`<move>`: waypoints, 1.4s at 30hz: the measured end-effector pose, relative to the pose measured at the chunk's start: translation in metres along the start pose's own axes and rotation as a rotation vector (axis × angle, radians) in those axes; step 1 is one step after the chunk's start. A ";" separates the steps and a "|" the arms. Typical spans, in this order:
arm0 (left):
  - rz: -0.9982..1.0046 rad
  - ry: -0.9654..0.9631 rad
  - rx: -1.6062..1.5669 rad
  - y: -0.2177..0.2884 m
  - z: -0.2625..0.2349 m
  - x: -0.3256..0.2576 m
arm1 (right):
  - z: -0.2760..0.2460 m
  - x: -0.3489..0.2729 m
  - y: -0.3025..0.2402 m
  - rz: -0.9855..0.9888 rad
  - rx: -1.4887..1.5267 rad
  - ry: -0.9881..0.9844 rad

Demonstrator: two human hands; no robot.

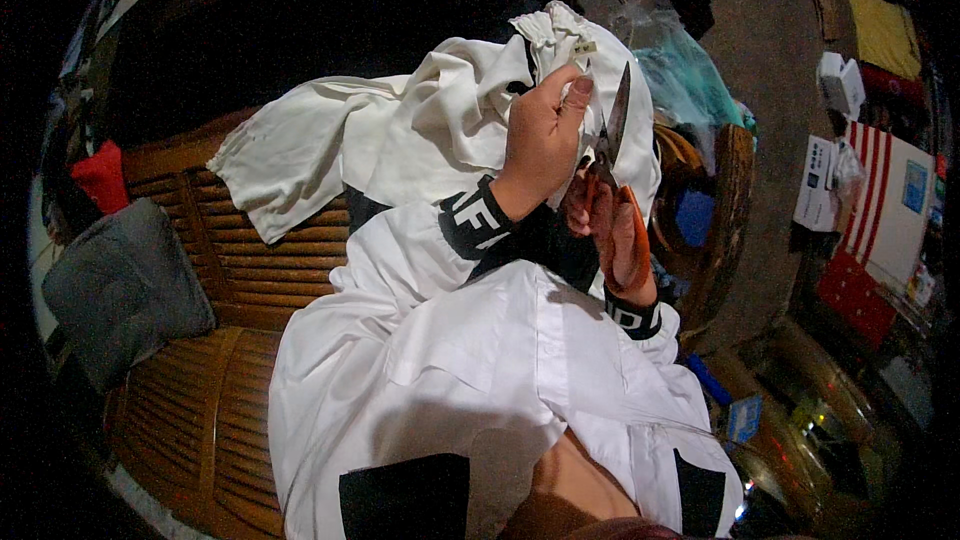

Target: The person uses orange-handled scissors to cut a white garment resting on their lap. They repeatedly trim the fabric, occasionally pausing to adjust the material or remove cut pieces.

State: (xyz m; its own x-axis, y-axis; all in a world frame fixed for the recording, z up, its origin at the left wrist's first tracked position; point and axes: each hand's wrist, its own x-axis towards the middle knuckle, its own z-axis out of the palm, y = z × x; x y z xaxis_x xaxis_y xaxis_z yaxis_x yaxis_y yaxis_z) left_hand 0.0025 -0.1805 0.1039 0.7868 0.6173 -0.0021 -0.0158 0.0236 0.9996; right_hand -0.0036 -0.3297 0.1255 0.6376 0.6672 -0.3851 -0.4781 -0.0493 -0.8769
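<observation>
A white garment (440, 110) with a gathered, elastic-looking edge lies spread over my lap and the bench. My left hand (543, 135) pinches a fold of it near that edge, thumb on top, with a small pale label (584, 47) just beyond the fingers. In my right hand (604, 225) is a pair of scissors (617, 115) with orange handles. Its blades are parted and point away from me, just right of my left thumb. Whether they touch the cloth I cannot tell. Some of my right fingers are hidden behind the handles.
Beneath the cloth is a slatted wooden bench (270, 260), with a grey cushion (130, 290) and a red item (100, 177) at left. A greenish plastic bag (685, 70) sits at far right, near a curved wooden armrest (735, 190). Boxes (818, 180) stand farther right.
</observation>
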 end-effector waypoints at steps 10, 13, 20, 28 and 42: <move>0.009 -0.098 -0.056 -0.001 0.000 -0.024 | 0.009 0.004 -0.011 -0.060 -0.085 0.029; 0.026 -0.079 -0.058 -0.010 0.001 -0.027 | 0.008 0.004 -0.006 0.025 0.022 0.038; 0.085 -0.061 -0.032 -0.014 0.001 -0.022 | 0.010 0.006 0.002 0.192 0.033 0.131; 0.109 -0.128 0.051 -0.022 -0.003 -0.024 | 0.007 0.012 0.002 -0.008 0.012 0.024; 0.102 -0.075 0.067 -0.030 0.002 -0.027 | -0.002 0.008 0.005 0.242 0.082 0.064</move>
State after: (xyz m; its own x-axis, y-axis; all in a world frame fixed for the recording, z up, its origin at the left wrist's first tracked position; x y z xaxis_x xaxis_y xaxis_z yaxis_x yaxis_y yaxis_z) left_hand -0.0172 -0.1990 0.0738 0.8274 0.5529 0.0987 -0.0585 -0.0899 0.9942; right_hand 0.0006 -0.3258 0.1176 0.5346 0.5945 -0.6007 -0.6671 -0.1395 -0.7318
